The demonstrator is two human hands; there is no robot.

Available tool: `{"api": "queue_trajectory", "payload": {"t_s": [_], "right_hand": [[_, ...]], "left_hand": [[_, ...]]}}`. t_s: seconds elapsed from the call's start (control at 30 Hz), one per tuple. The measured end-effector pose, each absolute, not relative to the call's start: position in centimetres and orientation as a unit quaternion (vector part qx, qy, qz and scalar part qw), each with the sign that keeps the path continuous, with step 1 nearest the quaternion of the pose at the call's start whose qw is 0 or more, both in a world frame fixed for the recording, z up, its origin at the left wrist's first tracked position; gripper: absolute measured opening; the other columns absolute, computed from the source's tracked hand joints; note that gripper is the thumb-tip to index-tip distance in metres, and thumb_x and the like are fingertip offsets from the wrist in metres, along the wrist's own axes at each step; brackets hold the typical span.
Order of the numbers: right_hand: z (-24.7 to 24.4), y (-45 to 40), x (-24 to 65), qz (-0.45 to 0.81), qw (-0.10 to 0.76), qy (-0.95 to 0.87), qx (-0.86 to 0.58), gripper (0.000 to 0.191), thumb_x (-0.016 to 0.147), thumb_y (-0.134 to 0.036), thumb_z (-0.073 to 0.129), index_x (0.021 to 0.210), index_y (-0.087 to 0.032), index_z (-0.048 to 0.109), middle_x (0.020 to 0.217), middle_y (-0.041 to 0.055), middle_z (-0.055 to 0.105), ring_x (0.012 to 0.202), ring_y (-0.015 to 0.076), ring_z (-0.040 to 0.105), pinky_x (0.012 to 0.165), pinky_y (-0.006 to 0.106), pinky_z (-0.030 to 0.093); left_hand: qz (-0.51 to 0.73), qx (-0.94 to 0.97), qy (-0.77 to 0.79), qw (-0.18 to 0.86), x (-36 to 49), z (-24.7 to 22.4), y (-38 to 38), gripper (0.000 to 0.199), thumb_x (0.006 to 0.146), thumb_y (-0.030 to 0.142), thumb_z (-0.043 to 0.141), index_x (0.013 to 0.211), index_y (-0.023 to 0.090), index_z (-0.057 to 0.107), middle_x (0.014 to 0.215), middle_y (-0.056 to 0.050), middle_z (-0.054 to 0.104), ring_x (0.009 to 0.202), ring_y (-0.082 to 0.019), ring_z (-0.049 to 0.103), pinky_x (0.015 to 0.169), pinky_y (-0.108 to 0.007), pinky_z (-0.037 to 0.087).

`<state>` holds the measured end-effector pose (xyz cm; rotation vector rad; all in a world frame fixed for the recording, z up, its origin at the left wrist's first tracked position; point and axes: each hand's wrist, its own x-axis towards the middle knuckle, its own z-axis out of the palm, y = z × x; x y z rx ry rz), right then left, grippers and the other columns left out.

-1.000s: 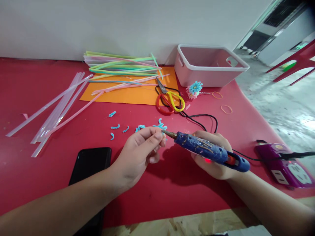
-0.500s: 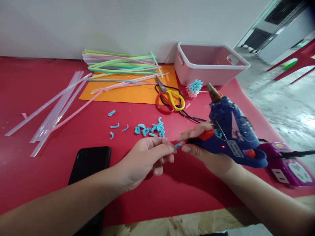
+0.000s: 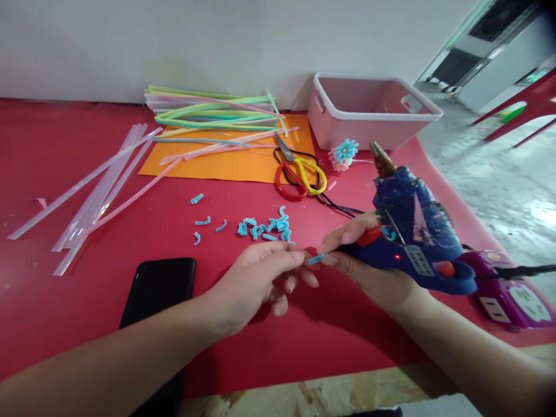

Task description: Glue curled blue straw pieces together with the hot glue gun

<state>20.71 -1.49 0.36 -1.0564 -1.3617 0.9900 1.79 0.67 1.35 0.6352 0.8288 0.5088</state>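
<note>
- Two hands over the red table point(image 3: 260, 353), fingertips almost meeting. What's between them?

- Little fuzzy blue piece point(image 3: 317, 259). It's up off the tabletop, right in the small gap between the left hand point(image 3: 260, 278) and the right hand point(image 3: 382, 285).

- Who's got it, though?

- Looks like the right one, pinched at the thumb tip. The left has its thumb and fingertips drawn close together just beside the other end, other fingers curled loosely. Honestly can't tell if it's touching.

- And the right hand has the glue gun point(image 3: 430, 243) as well?

- Yep, handle lying in the fingers, nozzle tilted up and away toward the pink box point(image 3: 360, 130). Red light's lit on its side.

- What else is lying around?

- Loose pile of cut blue bits point(image 3: 282, 223) just beyond the left hand, and a black phone point(image 3: 163, 292) partly under the left forearm. Scissors point(image 3: 299, 166) lie partly on the orange sheet point(image 3: 208, 168), with a blue-and-pink flower point(image 3: 346, 150) in front of the box. Purple power strip point(image 3: 506, 289) sits off to the right.
</note>
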Motion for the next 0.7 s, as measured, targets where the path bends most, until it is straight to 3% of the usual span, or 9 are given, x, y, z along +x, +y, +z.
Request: {"api": "queue_trajectory", "payload": {"t_s": [0.13, 0.4, 0.7], "right_hand": [[0.22, -1.62, 20.45, 0.381, 0.575, -0.574, -0.441, 0.032, 0.079, -0.034, 0.086, 0.083, -0.027, 0.054, 0.071, -0.0075, 0.074, 0.063, 0.0130, 0.074, 0.064, 0.026, 0.064], [-0.30, -1.69, 20.87, 0.393, 0.552, -0.589, -0.440, 0.032, 0.080, -0.027, 0.084, 0.085, -0.027, 0.053, 0.075, -0.0070, 0.073, 0.069, 0.0133, 0.072, 0.071, 0.029, 0.063], [-0.08, -1.68, 20.69, 0.390, 0.550, -0.588, -0.447, 0.033, 0.082, -0.036, 0.082, 0.084, -0.027, 0.051, 0.073, -0.0062, 0.073, 0.064, 0.0134, 0.071, 0.064, 0.028, 0.062]], "left_hand": [[0.231, 0.375, 0.405, 0.802, 1.44, 0.80, 0.57, 0.026, 0.083, 0.040, 0.075, 0.080, 0.015, 0.068, 0.070, -0.001, 0.069, 0.042, -0.004, 0.046, 0.037, -0.015, 0.037], [0.228, 0.400, 0.408, 0.788, 1.34, 0.95, 0.70, 0.018, 0.085, 0.030, 0.074, 0.075, 0.017, 0.066, 0.062, 0.004, 0.063, 0.040, -0.004, 0.046, 0.036, -0.015, 0.036], [0.238, 0.367, 0.420, 0.795, 1.58, 1.14, 0.61, 0.020, 0.079, 0.032, 0.075, 0.073, 0.015, 0.066, 0.065, -0.001, 0.068, 0.041, -0.005, 0.045, 0.035, -0.015, 0.038]]}}
